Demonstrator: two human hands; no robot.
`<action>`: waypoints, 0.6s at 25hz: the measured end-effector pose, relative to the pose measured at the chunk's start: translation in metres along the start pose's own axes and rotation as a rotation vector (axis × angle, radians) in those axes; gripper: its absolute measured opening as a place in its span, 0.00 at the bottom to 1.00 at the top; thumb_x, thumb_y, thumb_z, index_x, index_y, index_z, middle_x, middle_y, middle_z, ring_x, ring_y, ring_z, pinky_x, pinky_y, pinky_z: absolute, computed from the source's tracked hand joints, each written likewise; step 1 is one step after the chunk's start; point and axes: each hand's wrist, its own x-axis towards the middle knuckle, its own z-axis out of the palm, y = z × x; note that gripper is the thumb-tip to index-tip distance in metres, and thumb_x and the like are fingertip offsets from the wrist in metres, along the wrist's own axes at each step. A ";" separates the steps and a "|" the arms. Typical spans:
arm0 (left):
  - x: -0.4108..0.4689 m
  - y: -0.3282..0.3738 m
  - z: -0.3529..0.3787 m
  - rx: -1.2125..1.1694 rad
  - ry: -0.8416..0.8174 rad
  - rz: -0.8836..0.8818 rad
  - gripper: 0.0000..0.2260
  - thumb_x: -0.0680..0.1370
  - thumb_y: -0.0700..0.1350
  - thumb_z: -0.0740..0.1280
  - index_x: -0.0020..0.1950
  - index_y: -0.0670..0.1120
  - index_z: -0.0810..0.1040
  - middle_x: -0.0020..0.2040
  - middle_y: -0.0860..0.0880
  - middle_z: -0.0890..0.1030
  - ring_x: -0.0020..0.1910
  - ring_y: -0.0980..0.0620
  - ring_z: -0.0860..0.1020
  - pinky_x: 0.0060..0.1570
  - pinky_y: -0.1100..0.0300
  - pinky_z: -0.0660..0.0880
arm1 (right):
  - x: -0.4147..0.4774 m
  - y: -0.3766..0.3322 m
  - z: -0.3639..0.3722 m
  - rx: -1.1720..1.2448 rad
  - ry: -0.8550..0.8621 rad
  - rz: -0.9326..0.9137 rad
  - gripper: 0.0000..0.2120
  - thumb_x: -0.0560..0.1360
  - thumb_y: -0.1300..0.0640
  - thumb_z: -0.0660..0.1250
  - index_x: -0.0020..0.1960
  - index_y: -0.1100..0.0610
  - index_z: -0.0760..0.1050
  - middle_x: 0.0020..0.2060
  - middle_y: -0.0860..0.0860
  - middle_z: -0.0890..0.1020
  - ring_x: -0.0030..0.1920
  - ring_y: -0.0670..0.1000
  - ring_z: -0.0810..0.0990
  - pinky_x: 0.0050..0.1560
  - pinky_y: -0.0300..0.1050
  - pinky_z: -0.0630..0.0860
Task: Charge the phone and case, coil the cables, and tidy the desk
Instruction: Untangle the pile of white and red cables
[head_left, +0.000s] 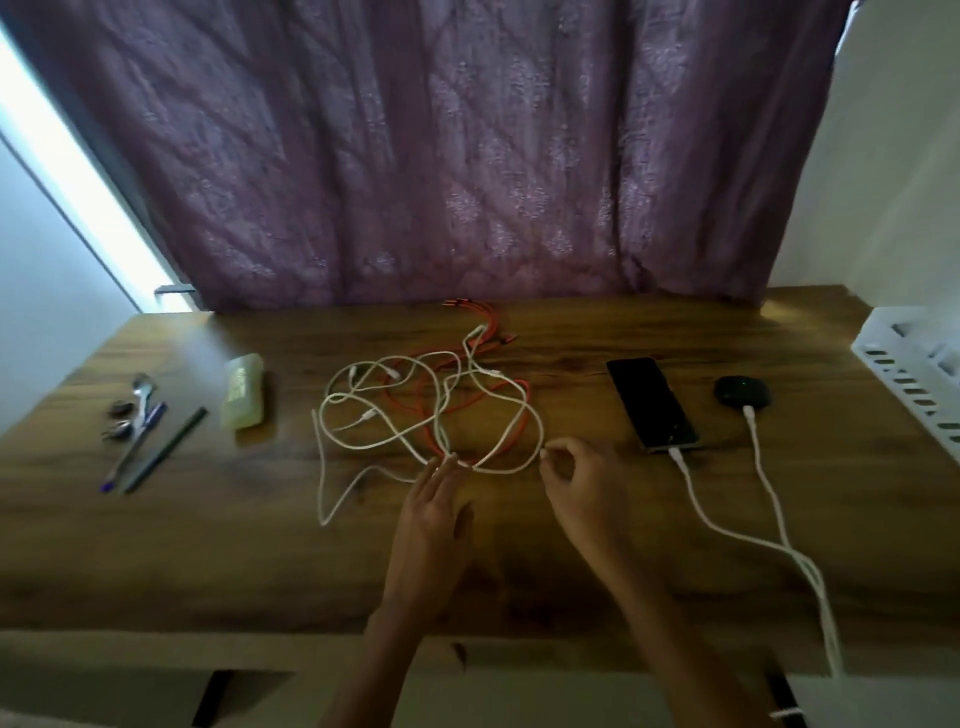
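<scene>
A tangle of white cables (363, 415) and an orange cable (470, 402) lies mid-desk. My left hand (434, 499) reaches in with straight fingers, its tips touching the near loop of the tangle. My right hand (576, 478) hovers just right of the tangle with loosely curled fingers, thumb and forefinger close at a cable end; the blur hides whether they pinch it. A black phone (652, 402) lies to the right with a white cable (727, 530) plugged into its near end. A round black case (740, 392) beside it has its own white cable (769, 483) plugged in.
On the wooden desk (208, 545), pens (150, 447), a spoon and small metal bits lie at the left, next to a pale green box (241, 397). A white slotted basket (919, 364) stands at the right edge. A purple curtain (467, 156) hangs behind.
</scene>
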 end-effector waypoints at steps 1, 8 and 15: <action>-0.007 -0.011 -0.010 0.014 -0.004 0.004 0.20 0.73 0.35 0.68 0.65 0.43 0.73 0.68 0.45 0.72 0.70 0.46 0.65 0.67 0.58 0.60 | -0.009 -0.011 0.011 0.001 -0.007 -0.005 0.07 0.74 0.57 0.66 0.50 0.57 0.79 0.46 0.51 0.81 0.51 0.50 0.76 0.52 0.46 0.74; -0.022 -0.053 -0.049 0.072 0.066 -0.021 0.20 0.71 0.33 0.69 0.62 0.41 0.74 0.65 0.42 0.74 0.70 0.43 0.64 0.66 0.50 0.66 | -0.041 -0.056 0.069 -0.013 -0.143 -0.090 0.09 0.74 0.55 0.67 0.53 0.56 0.78 0.49 0.50 0.79 0.53 0.49 0.75 0.54 0.42 0.72; 0.004 -0.073 -0.051 0.118 0.085 -0.128 0.21 0.68 0.33 0.71 0.60 0.42 0.76 0.58 0.43 0.79 0.60 0.43 0.76 0.53 0.47 0.77 | -0.005 -0.059 0.098 -0.101 -0.307 -0.174 0.17 0.75 0.53 0.66 0.63 0.53 0.73 0.58 0.47 0.76 0.62 0.47 0.71 0.60 0.38 0.67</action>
